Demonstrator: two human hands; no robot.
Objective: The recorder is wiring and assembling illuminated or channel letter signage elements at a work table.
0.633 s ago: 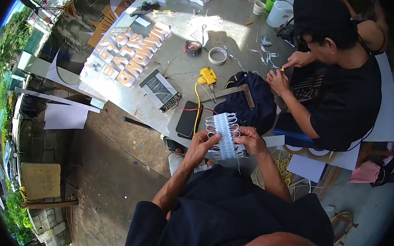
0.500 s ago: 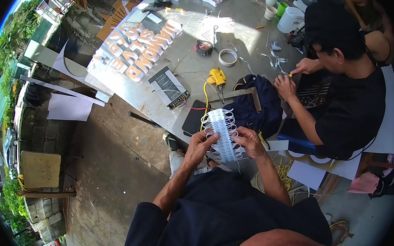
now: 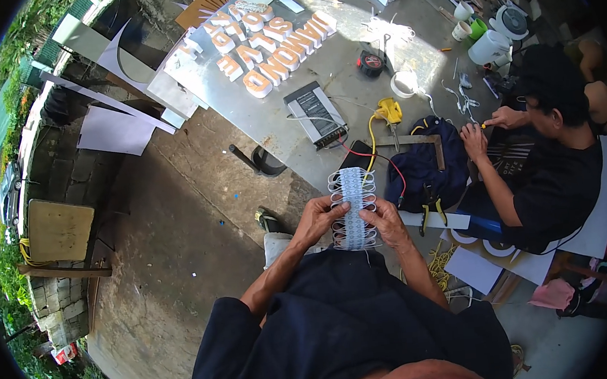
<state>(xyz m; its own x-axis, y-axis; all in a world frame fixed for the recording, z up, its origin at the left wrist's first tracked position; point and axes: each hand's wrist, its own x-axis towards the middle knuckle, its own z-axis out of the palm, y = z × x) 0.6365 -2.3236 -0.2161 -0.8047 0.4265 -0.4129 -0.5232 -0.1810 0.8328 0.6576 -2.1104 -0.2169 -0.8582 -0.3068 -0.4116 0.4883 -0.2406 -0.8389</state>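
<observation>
In front of my chest I hold a bundle of LED modules (image 3: 355,217), lined up side by side, with white wire loops sticking out along both edges. My left hand (image 3: 318,221) grips its left edge, thumb across the front. On the opposite edge my right hand (image 3: 386,221) pinches it between thumb and fingers. Just beyond it, at the table's edge, lie a black flat device (image 3: 355,157) and a dark blue cloth (image 3: 416,173). A red wire passes near my right hand, and yellow-handled pliers (image 3: 431,211) lie to its right.
On the metal table (image 3: 277,131) are a power supply (image 3: 315,116), a yellow tool (image 3: 389,111), a metal square (image 3: 437,152), a tape measure (image 3: 370,63), a tape roll (image 3: 403,84) and box letters (image 3: 282,56). A co-worker (image 3: 552,177) at right works on small wired parts.
My view has turned left, so the table and its things appear farther right. The bundle of LED modules stays in both hands and now faces more upright, its loops less spread.
</observation>
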